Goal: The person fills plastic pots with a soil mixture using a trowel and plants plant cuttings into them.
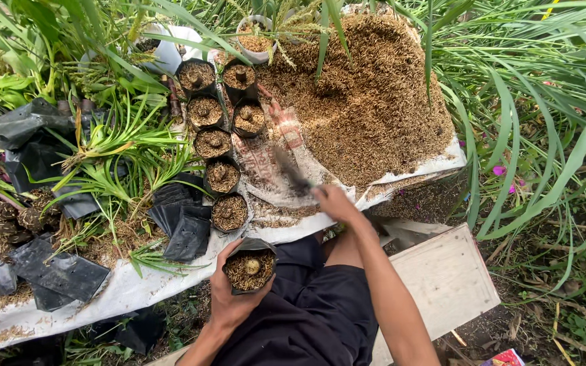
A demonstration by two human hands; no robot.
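black grow bag [249,268] cupped in left hand [228,298], right hand [336,202] outstretched gripping trowel [291,173].

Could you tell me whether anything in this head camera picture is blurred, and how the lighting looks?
In the head view, the tool in the right hand is smeared by motion blur; the left hand and its black bag are sharp; the light is soft and even, without hard shadows or glare; the grass blades at the edges bow outward.

Daylight falls on an outdoor garden plot, where long green grass blades [537,115] crowd the right side and top. A pale wooden board [445,281] lies on dark bare soil [510,325] scattered with dry leaves. Small pink flowers [500,171] show among the grass.
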